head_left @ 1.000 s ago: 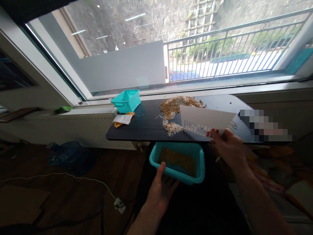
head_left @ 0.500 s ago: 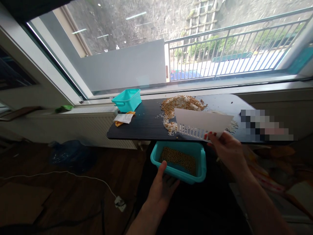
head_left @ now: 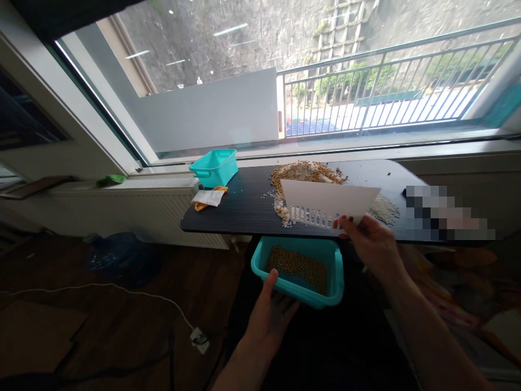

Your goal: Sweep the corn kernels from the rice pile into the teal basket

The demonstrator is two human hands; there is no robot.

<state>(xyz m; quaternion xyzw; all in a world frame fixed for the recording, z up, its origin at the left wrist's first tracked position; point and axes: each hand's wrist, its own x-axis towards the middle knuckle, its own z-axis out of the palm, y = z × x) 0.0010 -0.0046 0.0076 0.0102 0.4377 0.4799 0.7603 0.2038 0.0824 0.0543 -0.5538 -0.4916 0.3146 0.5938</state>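
While the right hand (head_left: 370,239) pinches a slotted white card (head_left: 331,198) above the tabletop (head_left: 250,203), the left hand's (head_left: 268,309) grip is on the turquoise tub (head_left: 338,271) by the near edge. Tub's got plenty of beans (head_left: 299,266), so I'd guess partway: 1 mixed pile (head_left: 303,171) is left. Card hides some; pixelated patch (head_left: 448,214), no clue.
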